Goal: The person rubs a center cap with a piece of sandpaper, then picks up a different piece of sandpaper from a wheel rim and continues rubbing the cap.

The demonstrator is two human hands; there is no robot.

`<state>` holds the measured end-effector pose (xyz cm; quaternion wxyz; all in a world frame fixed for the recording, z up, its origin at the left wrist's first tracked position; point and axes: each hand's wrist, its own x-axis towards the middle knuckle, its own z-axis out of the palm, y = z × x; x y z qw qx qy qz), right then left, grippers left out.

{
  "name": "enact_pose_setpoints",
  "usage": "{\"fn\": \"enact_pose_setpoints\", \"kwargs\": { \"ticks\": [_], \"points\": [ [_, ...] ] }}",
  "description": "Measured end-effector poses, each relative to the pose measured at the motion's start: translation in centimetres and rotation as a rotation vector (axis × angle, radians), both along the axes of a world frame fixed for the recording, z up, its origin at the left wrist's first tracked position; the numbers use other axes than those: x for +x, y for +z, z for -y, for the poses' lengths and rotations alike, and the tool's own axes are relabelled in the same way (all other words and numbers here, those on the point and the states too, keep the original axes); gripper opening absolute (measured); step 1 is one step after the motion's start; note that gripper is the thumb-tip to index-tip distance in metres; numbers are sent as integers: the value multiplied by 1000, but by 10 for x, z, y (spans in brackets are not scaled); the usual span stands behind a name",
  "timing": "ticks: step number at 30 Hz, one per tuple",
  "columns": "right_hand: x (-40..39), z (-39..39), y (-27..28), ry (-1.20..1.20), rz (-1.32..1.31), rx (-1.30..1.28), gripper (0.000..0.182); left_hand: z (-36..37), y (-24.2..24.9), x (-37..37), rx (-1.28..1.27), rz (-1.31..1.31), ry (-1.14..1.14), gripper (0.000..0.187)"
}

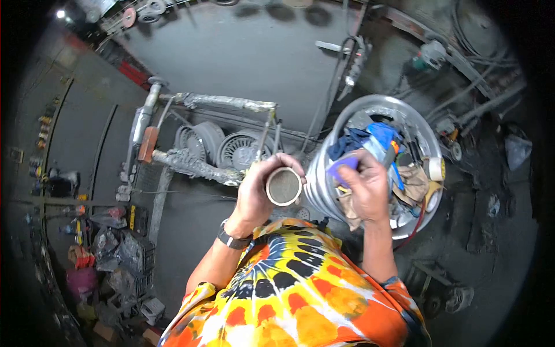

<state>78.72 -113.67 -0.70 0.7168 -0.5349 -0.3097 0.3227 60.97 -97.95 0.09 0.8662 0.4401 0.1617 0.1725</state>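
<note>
In my left hand (254,194) is a small round tub (284,187) with a pale rim, its grey-brown top facing up toward me. The fingers curl around its far side. My right hand (370,191) pinches a flat purple piece (343,170) between thumb and fingers, slightly blurred; its kind I cannot tell. This hand is over the near left part of a large silver wheel rim (321,194). Inside the rim lie blue cloths (378,139), brown crumpled gloves or rags (413,184) and a roll of tape (435,169).
Ahead stands a metal frame (214,104) with crusted, wrapped bars, and alloy wheels (243,150) behind it. Crates and bagged items (136,251) line the left side. A power tool (430,56) and cables are at the upper right. A small wheeled stand (439,283) is at the lower right.
</note>
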Motion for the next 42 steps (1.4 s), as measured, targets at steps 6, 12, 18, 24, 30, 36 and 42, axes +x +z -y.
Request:
{"fn": "enact_pose_setpoints", "kwargs": {
  "ticks": [6, 12, 18, 24, 30, 36, 42],
  "points": [
    [-26, -24, 4, 69, -273, 80, 26, -35, 2, -14, -596, 237, 16, 51],
    [-72, -84, 1, 124, -255, -15, 25, -95, 1, -29, -604, 340, 11, 53],
    [-142, -190, 42, 57, -52, 2, 23, -178, 10, -69, -332, 318, 109, 55],
    [-208, -287, 63, -39, 39, -105, 24, -253, 20, -110, -214, 251, 208, 44],
    [-236, -334, 73, -102, -11, -145, 22, -295, 16, -126, -166, 239, 188, 42],
    [-239, -369, 52, -297, 502, -136, 17, -313, 15, -122, -158, 294, 236, 46],
    [-247, -390, 59, -429, 682, -160, 17, -334, 15, -120, 3, 288, 275, 46]
  ]
}}
